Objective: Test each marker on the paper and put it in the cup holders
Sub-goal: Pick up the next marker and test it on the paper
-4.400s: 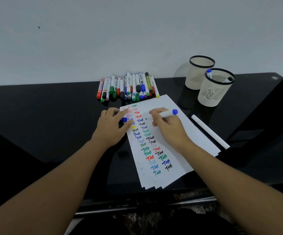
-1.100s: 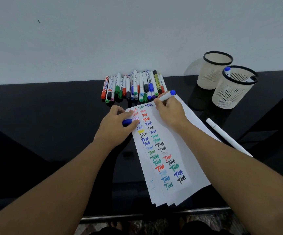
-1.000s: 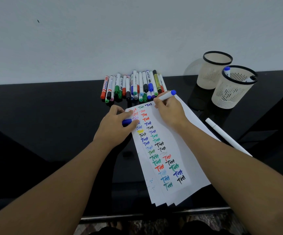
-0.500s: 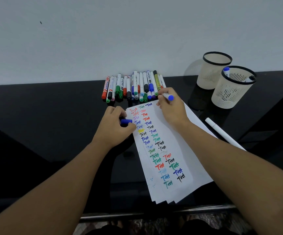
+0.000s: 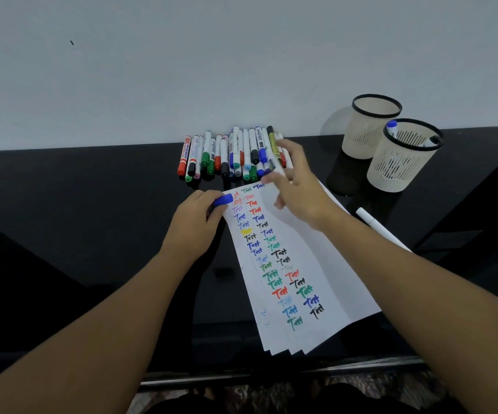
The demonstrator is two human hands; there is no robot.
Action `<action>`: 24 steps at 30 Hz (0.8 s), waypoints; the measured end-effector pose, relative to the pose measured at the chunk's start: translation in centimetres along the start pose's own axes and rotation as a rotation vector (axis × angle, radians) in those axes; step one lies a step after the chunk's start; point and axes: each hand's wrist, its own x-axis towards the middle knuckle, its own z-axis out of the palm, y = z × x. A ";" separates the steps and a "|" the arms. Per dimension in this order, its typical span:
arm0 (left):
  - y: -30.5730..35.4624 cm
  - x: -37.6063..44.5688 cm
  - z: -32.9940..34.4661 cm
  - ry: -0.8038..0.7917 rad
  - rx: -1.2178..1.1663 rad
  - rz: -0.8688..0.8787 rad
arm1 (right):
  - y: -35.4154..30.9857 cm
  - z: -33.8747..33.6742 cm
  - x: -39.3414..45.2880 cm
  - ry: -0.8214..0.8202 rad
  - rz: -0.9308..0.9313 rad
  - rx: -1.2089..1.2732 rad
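Lifted off the paper point(image 5: 325, 234), marker point(image 5: 275, 164) sits in right-hand point(image 5: 298, 186) grip

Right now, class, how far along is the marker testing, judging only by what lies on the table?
Done: the paper carries two columns of coloured "Test" marks, and the nearer cup holder holds at least two markers. In hand: the left hand pinches a blue cap; the right hand holds a blurred marker. Left: a large pile of markers by the wall; the far cup holder shows nothing inside.
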 end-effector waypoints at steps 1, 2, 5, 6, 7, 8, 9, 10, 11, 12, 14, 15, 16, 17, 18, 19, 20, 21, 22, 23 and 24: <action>0.1 -0.1 0.0 0.007 -0.004 0.005 | -0.1 -0.1 -0.5 -0.077 -0.025 -0.123; 0.1 -0.2 -0.1 0.013 -0.008 0.012 | 0.0 -0.1 -1.0 -0.144 -0.055 -0.282; 0.3 -0.4 -0.1 0.032 -0.003 0.048 | 0.7 -0.2 -1.9 -0.204 -0.098 -0.602; 0.3 -0.5 -0.1 0.036 0.000 0.057 | 0.8 -0.3 -2.1 -0.201 -0.099 -0.600; 0.3 -0.5 -0.1 0.039 0.003 0.062 | 0.9 -0.3 -2.2 -0.199 -0.101 -0.581; 0.4 -0.5 -0.1 0.040 0.007 0.065 | 1.0 -0.3 -2.3 -0.199 -0.111 -0.566; 0.4 -0.6 -0.1 0.039 0.013 0.068 | 1.1 -0.3 -2.4 -0.201 -0.121 -0.565; 0.4 -0.6 -0.1 0.037 0.018 0.073 | 1.3 -0.2 -2.4 -0.200 -0.132 -0.567; 0.4 -0.6 -0.1 0.035 0.020 0.079 | 1.5 -0.2 -2.4 -0.197 -0.135 -0.567; 0.4 -0.6 -0.1 0.032 0.021 0.082 | 1.6 -0.1 -2.4 -0.196 -0.135 -0.563; 0.4 -0.7 -0.1 0.024 0.029 0.091 | 1.5 0.0 -2.3 -0.202 -0.140 -0.559; 0.4 -0.7 -0.1 0.019 0.038 0.100 | 1.5 0.0 -2.1 -0.207 -0.140 -0.563; 0.3 -0.7 -0.1 0.014 0.047 0.108 | 1.4 0.1 -2.0 -0.214 -0.142 -0.569; 0.3 -0.6 -0.1 0.012 0.055 0.116 | 1.4 0.2 -1.9 -0.225 -0.147 -0.578; 0.3 -0.7 -0.1 0.012 0.062 0.125 | 1.3 0.3 -1.8 -0.239 -0.157 -0.591; 0.3 -0.7 0.0 0.015 0.065 0.134 | 1.2 0.4 -1.8 -0.255 -0.167 -0.608; 0.3 -0.7 0.0 0.021 0.067 0.144 | 1.0 0.5 -1.8 -0.269 -0.178 -0.625; 0.4 -0.7 0.0 0.028 0.069 0.154 | 0.8 0.6 -1.8 -0.282 -0.188 -0.645; 0.3 -0.8 0.0 0.034 0.069 0.167 | 0.6 0.7 -1.7 -0.295 -0.200 -0.672; 0.3 -0.8 0.0 0.038 0.067 0.181 | 0.3 0.8 -1.8 -0.308 -0.217 -0.710; 0.3 -0.9 0.1 0.041 0.065 0.192 | 0.0 0.8 -1.8 -0.320 -0.246 -0.756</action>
